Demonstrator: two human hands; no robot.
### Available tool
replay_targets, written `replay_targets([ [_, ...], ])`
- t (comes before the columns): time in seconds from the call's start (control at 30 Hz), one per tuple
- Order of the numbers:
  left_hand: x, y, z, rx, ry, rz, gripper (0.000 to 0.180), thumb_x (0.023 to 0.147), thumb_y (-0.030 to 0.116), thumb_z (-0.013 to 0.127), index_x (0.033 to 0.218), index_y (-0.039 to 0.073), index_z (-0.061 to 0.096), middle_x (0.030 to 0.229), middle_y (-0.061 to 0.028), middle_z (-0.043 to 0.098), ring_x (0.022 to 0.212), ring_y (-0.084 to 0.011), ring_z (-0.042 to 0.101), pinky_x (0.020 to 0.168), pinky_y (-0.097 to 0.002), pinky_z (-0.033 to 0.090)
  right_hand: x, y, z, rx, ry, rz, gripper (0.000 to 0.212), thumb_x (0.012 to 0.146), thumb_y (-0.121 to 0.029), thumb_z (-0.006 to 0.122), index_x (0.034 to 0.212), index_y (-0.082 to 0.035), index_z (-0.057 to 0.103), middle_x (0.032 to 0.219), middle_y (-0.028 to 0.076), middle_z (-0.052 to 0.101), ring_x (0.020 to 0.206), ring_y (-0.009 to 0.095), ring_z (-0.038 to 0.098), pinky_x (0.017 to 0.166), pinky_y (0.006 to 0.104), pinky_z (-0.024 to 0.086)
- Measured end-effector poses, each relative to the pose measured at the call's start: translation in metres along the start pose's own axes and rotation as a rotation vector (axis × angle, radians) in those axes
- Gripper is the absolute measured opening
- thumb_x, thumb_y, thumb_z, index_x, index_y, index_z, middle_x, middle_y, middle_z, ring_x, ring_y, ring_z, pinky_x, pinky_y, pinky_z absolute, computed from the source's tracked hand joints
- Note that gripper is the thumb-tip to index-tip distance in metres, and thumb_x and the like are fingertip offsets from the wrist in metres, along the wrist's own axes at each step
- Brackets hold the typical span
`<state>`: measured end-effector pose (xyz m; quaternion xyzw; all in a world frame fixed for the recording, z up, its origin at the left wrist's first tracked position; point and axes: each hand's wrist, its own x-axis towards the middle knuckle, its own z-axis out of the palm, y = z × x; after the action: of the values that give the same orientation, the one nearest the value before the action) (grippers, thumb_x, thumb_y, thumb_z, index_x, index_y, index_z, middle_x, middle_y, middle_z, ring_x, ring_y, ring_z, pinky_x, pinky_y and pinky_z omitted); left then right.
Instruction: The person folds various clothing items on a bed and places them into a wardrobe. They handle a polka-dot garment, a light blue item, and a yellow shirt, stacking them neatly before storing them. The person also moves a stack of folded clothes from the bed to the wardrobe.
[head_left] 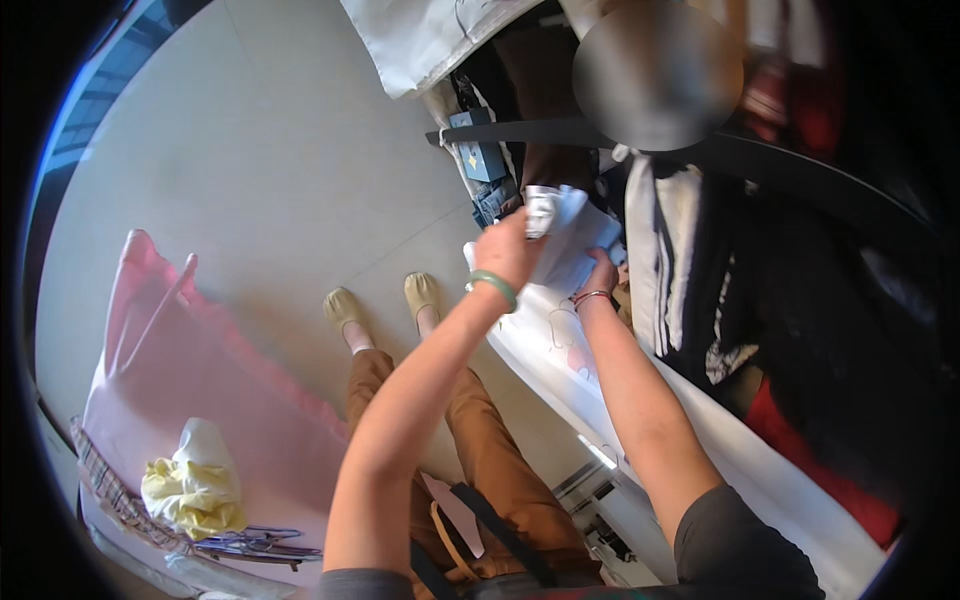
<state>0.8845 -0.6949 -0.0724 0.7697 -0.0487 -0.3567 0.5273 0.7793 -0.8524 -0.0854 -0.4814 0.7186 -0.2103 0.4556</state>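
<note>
Holding: one white-blue bundle (572, 258); my left hand (508, 248) gripped one side, right hand (600, 274) another, at the white sheet (535, 325)'s far end; taken up, not yet released.

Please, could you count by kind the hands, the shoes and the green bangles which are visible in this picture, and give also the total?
Hands: 2
Shoes: 2
Green bangle: 1
Total: 5
</note>
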Motion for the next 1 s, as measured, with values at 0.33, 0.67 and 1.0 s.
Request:
replay_targets([
  [0.33, 0.058, -0.001, 0.119, 0.078, -0.151, 0.226, 0.024, 0.076, 0.012, 0.067, 0.099, 0.011, 0.061, 0.084, -0.0163, 0.069, 0.083, -0.0357, 0.067, 0.071, -0.0451, 0.053, 0.189, 0.112, -0.078, -0.529, -0.079, -0.029, 0.036, 0.082, -0.023, 0.061, 0.108, 0.001, 0.065, 0.113, 0.013, 0.066, 0.100, 0.025, 0.064, 0.087, 0.0412, 0.052],
  [0.67, 0.122, -0.016, 0.125, 0.090, -0.051, 0.290, 0.048, 0.081, 0.010, 0.061, 0.128, 0.018, 0.057, 0.124, -0.0175, 0.058, 0.106, -0.0363, 0.061, 0.086, -0.0438, 0.051, 0.196, 0.135, -0.060, 0.162, -0.137, 0.295, 0.053, 0.079, -0.026, 0.053, 0.123, 0.003, 0.057, 0.126, 0.015, 0.061, 0.106, 0.029, 0.063, 0.094, 0.0426, 0.051],
  [1.0, 0.087, -0.088, 0.091, 0.628, -0.262, 0.450, 0.073, 0.081, 0.007, 0.064, 0.147, 0.028, 0.040, 0.161, -0.0071, 0.017, 0.150, -0.0258, 0.013, 0.118, -0.0485, 0.019, 0.085, 0.083, 0.029, -1.021, 0.170, -0.534, 0.053, 0.100, -0.039, 0.036, 0.143, -0.008, 0.041, 0.144, 0.018, 0.043, 0.134, 0.035, 0.038, 0.111, 0.0465, 0.027],
])
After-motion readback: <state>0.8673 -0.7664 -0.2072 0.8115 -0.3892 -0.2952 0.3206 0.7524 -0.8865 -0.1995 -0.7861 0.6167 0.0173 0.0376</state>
